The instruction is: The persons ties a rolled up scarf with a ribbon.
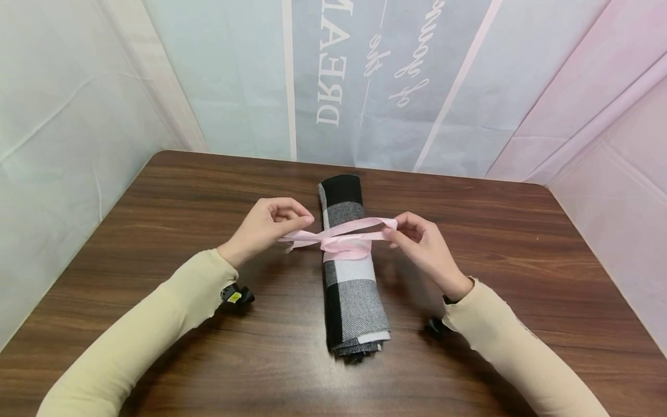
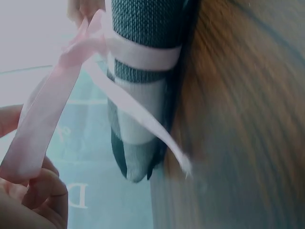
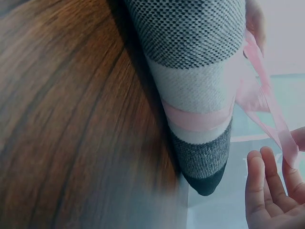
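Observation:
A rolled black, white and grey checked cloth (image 1: pixel 356 301) lies lengthwise on the table, with fringe-like threads at its near end. Around its middle runs a pink ribbon (image 1: pixel 346 249), crossed on top. On the left, my left hand (image 1: pixel 268 226) pinches a ribbon loop (image 2: pixel 45 119) between thumb and fingers, and a loose frayed tail (image 2: pixel 143 117) hangs beside it. My right hand (image 1: pixel 424 249) pinches another ribbon loop (image 3: pixel 281 138) on the right, drawn out sideways above the roll. Both hands are raised over the tabletop, one on each side of the cloth.
The brown wood-grain table (image 1: pixel 208 359) spreads out on both sides of the roll. Behind it hangs a pale blue printed curtain (image 1: pixel 250 87), with white and pink fabric at the sides. A dark wrist camera (image 1: pixel 238 295) sits beneath the left cuff.

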Demonstrator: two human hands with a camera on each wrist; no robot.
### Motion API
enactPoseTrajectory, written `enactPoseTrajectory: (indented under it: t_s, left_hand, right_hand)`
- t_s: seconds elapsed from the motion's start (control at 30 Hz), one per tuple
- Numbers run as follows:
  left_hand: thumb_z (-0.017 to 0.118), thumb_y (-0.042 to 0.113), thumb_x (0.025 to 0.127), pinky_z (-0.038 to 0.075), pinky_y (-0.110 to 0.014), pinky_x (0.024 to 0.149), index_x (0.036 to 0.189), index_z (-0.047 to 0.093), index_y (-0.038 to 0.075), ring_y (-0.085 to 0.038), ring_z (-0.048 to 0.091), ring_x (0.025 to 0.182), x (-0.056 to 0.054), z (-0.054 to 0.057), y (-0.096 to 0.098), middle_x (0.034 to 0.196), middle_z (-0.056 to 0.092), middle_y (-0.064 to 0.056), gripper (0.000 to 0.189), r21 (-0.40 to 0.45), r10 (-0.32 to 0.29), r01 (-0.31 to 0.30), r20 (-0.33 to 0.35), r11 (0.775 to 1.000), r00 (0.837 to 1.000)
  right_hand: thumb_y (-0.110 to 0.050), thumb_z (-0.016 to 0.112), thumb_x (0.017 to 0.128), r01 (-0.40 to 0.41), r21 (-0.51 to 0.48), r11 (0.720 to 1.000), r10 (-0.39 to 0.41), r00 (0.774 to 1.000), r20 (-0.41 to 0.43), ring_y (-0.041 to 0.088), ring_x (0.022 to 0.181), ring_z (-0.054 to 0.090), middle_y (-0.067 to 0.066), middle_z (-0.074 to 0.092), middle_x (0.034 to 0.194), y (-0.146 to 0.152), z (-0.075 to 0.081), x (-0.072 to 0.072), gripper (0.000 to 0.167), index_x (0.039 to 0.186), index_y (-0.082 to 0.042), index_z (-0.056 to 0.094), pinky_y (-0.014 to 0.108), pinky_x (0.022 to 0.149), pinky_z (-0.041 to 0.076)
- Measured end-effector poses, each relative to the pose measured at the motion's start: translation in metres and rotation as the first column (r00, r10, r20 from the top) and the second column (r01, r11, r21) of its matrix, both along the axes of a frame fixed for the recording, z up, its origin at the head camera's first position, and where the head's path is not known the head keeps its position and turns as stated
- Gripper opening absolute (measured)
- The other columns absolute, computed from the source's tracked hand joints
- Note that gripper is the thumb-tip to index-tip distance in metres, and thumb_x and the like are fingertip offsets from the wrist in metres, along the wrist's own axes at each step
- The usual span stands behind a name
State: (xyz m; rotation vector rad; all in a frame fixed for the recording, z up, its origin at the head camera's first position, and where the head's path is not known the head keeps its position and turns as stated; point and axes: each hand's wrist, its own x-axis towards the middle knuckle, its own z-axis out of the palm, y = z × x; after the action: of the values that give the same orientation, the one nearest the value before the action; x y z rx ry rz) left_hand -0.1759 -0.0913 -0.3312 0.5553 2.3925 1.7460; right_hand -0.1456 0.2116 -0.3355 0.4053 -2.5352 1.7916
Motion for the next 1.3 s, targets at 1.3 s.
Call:
enactPoseTrajectory:
  t_s: [1.3]
  left_hand:
    - [0.079,0.029,0.079,0.031,-0.023,0.049,0.075,0.074,0.017,-0.008,0.040,0.053,-0.005,0.010,-0.034,0.056,0.050,0.004,0.013,-0.377,-0.069,-0.009,-0.191,0.926,0.979]
  right_hand:
    - [-0.014,0.067,0.090,0.078,-0.036,0.996,-0.078,0.997,0.015,0.015,0.078,0.066,-0.003,0.066,0.087,0.037,-0.008,-0.001,0.016,0.094,-0.003,0.057,0.026,0.067,0.055]
